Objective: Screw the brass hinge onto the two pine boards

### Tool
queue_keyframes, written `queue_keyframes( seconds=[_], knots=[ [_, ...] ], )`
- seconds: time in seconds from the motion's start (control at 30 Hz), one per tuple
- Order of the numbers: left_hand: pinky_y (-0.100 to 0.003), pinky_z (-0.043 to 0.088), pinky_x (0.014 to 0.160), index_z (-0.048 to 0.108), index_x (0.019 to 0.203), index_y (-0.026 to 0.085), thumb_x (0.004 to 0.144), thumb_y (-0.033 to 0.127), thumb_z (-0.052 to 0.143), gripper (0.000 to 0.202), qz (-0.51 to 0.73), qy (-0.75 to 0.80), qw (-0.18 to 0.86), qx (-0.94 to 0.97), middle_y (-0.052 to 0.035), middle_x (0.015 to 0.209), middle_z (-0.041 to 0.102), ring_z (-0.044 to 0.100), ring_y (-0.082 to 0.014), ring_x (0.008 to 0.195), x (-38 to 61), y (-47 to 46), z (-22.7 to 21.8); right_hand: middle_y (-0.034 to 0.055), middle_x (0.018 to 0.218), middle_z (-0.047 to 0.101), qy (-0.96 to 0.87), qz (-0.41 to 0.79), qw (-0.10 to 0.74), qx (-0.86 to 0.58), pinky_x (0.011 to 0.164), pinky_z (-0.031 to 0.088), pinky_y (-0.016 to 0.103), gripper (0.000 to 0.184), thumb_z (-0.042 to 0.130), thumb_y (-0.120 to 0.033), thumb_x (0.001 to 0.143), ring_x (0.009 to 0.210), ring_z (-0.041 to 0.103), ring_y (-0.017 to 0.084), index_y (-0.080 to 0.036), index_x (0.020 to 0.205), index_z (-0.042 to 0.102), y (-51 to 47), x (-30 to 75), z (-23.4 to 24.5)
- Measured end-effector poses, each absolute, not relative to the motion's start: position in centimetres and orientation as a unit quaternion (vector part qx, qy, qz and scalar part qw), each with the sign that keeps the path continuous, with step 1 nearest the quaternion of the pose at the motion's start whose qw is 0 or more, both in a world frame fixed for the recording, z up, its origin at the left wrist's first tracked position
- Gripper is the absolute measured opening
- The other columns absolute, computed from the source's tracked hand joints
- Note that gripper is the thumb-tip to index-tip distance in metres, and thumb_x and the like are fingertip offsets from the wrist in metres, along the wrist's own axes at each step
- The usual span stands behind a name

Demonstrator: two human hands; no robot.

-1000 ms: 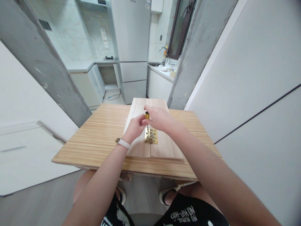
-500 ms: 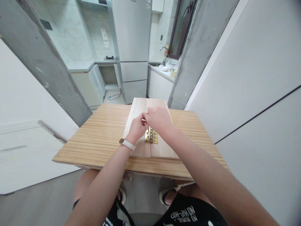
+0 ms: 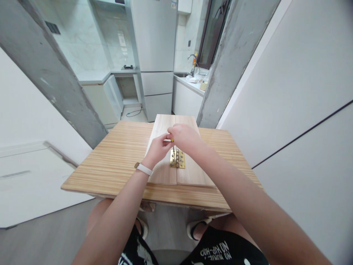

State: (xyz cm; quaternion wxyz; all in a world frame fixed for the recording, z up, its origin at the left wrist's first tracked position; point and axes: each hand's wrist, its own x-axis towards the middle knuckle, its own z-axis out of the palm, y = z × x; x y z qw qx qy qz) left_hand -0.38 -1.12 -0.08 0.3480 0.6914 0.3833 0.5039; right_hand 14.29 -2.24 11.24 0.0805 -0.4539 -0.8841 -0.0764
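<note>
My right hand [image 3: 185, 137] is closed around a screwdriver [image 3: 172, 140], whose yellow handle shows in part below the fingers. Its thin shaft points down to the left leaf of a brass hinge [image 3: 181, 159]. My left hand [image 3: 159, 148], with a white-banded watch on its wrist, has its fingertips pinched at the screwdriver near the handle's lower end. The hinge lies open across the seam between a left board [image 3: 163, 175] and a right board [image 3: 194, 176], both pale wood. Screw heads show in both leaves; the tip's exact contact is too small to make out.
The boards lie on a wood-grain table [image 3: 110, 162], above my knees. Beyond it stand a grey fridge [image 3: 154, 40] and a sink counter [image 3: 190, 86] with a faucet. White panels flank both sides.
My left hand has shifted slightly left and its fingers have loosened a little. The right hand has turned and moved slightly left, exposing the yellow handle and the shaft.
</note>
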Motion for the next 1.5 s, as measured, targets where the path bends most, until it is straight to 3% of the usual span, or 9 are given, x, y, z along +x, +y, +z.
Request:
queue_keyframes(
  seconds=[0.3, 0.47, 0.57, 0.63, 0.73, 0.83, 0.93, 1.1, 1.5],
  knots=[
    [-0.04, 0.059, 0.093, 0.068, 0.102, 0.015, 0.086, 0.025, 0.071, 0.019, 0.507, 0.332, 0.416, 0.678, -0.0114, 0.106, 0.077, 0.073, -0.0263, 0.103, -0.2, -0.2, -1.2, 0.0077, 0.095, 0.072, -0.903, -0.03, 0.073, -0.422, 0.076, 0.038, 0.028, 0.017, 0.057, -0.008, 0.09, 0.088, 0.063, 0.018, -0.015, 0.09, 0.072, -2.7, 14.2, 12.0],
    [-0.037, 0.057, 0.095, 0.069, 0.108, 0.015, 0.088, 0.024, 0.069, 0.022, 0.499, 0.326, 0.403, 0.694, -0.01, 0.107, 0.076, 0.072, -0.0256, 0.108, -0.4, -0.4, -1.3, 0.0063, 0.096, 0.074, -0.907, -0.004, 0.089, -0.412, 0.077, 0.04, 0.027, 0.02, 0.055, -0.006, 0.089, 0.091, 0.065, 0.018, -0.018, 0.095, 0.07, -2.4, 15.0, 11.5],
    [-0.029, 0.057, 0.08, 0.068, 0.096, 0.017, 0.087, 0.024, 0.068, 0.012, 0.503, 0.354, 0.361, 0.701, -0.0042, 0.091, 0.074, 0.071, -0.0198, 0.09, -0.4, -0.8, -0.9, 0.0092, 0.103, 0.075, -0.891, -0.001, 0.111, -0.44, 0.079, 0.043, 0.028, 0.02, 0.063, -0.021, 0.093, 0.096, 0.067, 0.021, -0.018, 0.112, 0.067, -2.7, 15.3, 11.5],
    [-0.025, 0.054, 0.071, 0.066, 0.085, 0.017, 0.085, 0.022, 0.068, 0.006, 0.511, 0.38, 0.328, 0.698, -0.001, 0.08, 0.07, 0.068, -0.0164, 0.078, -0.3, -0.9, -0.7, 0.0125, 0.106, 0.075, -0.869, -0.025, 0.123, -0.479, 0.08, 0.045, 0.031, 0.031, 0.066, -0.038, 0.094, 0.099, 0.067, 0.025, -0.017, 0.117, 0.065, -3.2, 15.2, 11.7],
    [-0.024, 0.053, 0.068, 0.066, 0.083, 0.017, 0.081, 0.02, 0.07, 0.006, 0.527, 0.392, 0.336, 0.675, -0.0016, 0.078, 0.071, 0.068, -0.0166, 0.077, 0.0, -0.9, -0.8, 0.0161, 0.1, 0.075, -0.829, -0.084, 0.119, -0.54, 0.08, 0.047, 0.035, 0.042, 0.055, -0.055, 0.098, 0.096, 0.069, 0.029, -0.015, 0.107, 0.068, -3.9, 14.6, 12.2],
    [-0.026, 0.055, 0.067, 0.069, 0.088, 0.015, 0.079, 0.017, 0.071, 0.009, 0.519, 0.423, 0.342, 0.66, -0.0041, 0.082, 0.074, 0.072, -0.0189, 0.078, 0.5, -0.8, -0.9, 0.018, 0.095, 0.075, -0.807, -0.104, 0.105, -0.572, 0.079, 0.049, 0.037, 0.05, 0.046, -0.058, 0.101, 0.091, 0.07, 0.031, -0.014, 0.099, 0.071, -4.3, 13.9, 12.4],
    [-0.025, 0.055, 0.065, 0.07, 0.092, 0.015, 0.078, 0.013, 0.069, 0.014, 0.522, 0.446, 0.31, 0.658, -0.0046, 0.085, 0.075, 0.072, -0.0185, 0.077, 1.1, -0.9, -0.9, 0.0198, 0.096, 0.075, -0.803, -0.103, 0.096, -0.579, 0.078, 0.049, 0.037, 0.048, 0.045, -0.051, 0.104, 0.091, 0.07, 0.03, -0.013, 0.1, 0.073, -4.4, 13.4, 12.3],
    [-0.023, 0.055, 0.067, 0.071, 0.097, 0.017, 0.076, 0.007, 0.066, 0.023, 0.539, 0.418, 0.294, 0.669, -0.0023, 0.092, 0.075, 0.069, -0.0151, 0.079, 1.6, -1.0, -0.5, 0.0189, 0.097, 0.075, -0.827, -0.11, 0.082, -0.545, 0.076, 0.048, 0.033, 0.032, 0.046, -0.026, 0.103, 0.09, 0.07, 0.027, -0.011, 0.098, 0.073, -4.3, 13.4, 11.8],
    [-0.033, 0.062, 0.085, 0.07, 0.114, 0.016, 0.086, 0.022, 0.069, 0.029, 0.525, 0.371, 0.365, 0.673, -0.0093, 0.116, 0.075, 0.074, -0.0235, 0.099, 0.1, -0.9, -0.6, 0.0119, 0.09, 0.073, -0.867, -0.095, 0.07, -0.484, 0.071, 0.04, 0.031, 0.017, 0.057, -0.011, 0.093, 0.086, 0.067, 0.023, -0.013, 0.087, 0.072, -3.1, 13.8, 12.0]
  ],
)
